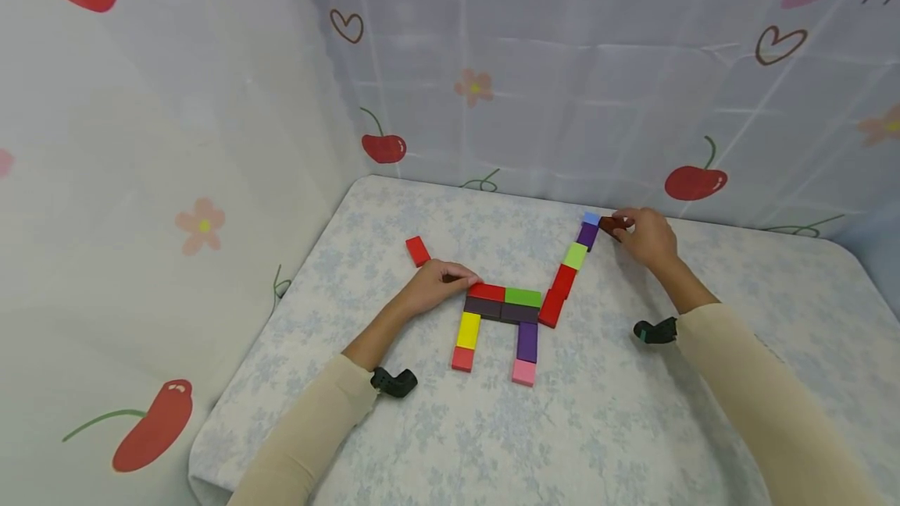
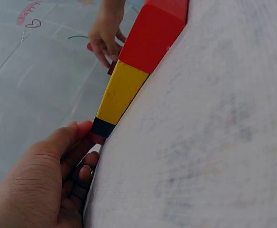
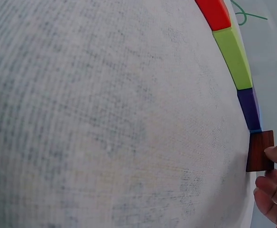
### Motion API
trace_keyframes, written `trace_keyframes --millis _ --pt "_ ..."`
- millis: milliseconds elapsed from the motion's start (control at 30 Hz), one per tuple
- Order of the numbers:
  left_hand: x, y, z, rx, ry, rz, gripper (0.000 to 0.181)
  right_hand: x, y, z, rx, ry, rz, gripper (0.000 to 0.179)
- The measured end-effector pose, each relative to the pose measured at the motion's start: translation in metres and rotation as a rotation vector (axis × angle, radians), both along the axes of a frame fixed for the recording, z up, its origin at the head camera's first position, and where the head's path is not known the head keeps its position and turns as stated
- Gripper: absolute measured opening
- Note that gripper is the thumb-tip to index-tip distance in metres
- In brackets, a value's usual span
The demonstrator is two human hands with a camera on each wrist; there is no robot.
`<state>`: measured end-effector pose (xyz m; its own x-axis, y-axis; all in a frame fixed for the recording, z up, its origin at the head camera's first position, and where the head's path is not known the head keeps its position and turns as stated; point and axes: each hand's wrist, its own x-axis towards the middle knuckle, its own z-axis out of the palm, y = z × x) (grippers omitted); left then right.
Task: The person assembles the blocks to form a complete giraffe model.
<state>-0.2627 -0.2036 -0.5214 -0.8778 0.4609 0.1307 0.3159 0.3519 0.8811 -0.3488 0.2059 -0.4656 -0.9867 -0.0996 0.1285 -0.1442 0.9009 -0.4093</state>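
Note:
My right hand (image 1: 648, 237) pinches a dark brown wooden block (image 3: 261, 151) between thumb and fingers, beside the light blue block (image 1: 591, 219) at the top of a slanting row. That row runs down through a purple block (image 1: 587, 236), a light green block (image 1: 575, 256) and two red blocks. My left hand (image 1: 437, 287) has its thumb and fingertip at the left end of a red block (image 1: 488, 292), seemingly pinching it. Next to that block lies a green block (image 1: 523, 297), above two dark blocks (image 1: 483, 307). Part of a dark piece shows beneath the left hand.
Below the dark blocks stretch two legs, one of a yellow block (image 1: 469, 330) and a red one, the other of a purple block (image 1: 527, 342) and a pink one (image 1: 523, 372). A separate red block (image 1: 418, 251) lies at left. Patterned cloth covers the table (image 1: 598, 428).

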Motion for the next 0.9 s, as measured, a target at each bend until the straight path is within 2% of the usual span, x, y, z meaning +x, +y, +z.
trace_keyframes --millis 300,400,500,567,633,767,900 --pt "0.0 -0.001 0.0 -0.002 0.002 0.005 0.019 0.002 0.0 0.001 -0.006 0.016 0.001 0.034" --pt "0.0 0.0 -0.001 0.007 -0.004 -0.009 0.02 0.011 -0.005 0.006 -0.005 0.068 -0.017 0.037" --pt "0.0 0.001 -0.002 0.002 -0.007 -0.013 0.02 0.031 -0.02 0.018 -0.047 0.18 0.028 0.039" --pt "0.0 0.002 -0.002 -0.004 -0.008 -0.007 0.019 0.05 -0.036 0.027 -0.084 0.251 0.113 0.039" --pt "0.001 0.002 0.0 -0.01 -0.005 0.007 0.019 0.07 -0.053 0.034 -0.113 0.285 0.216 0.038" --pt "0.0 0.001 0.001 -0.011 0.0 0.006 0.019 0.109 -0.08 0.033 -0.146 0.224 0.36 0.036" --pt "0.0 -0.002 -0.001 -0.014 -0.003 -0.002 0.02 0.137 -0.097 0.023 -0.198 0.111 0.416 0.031"
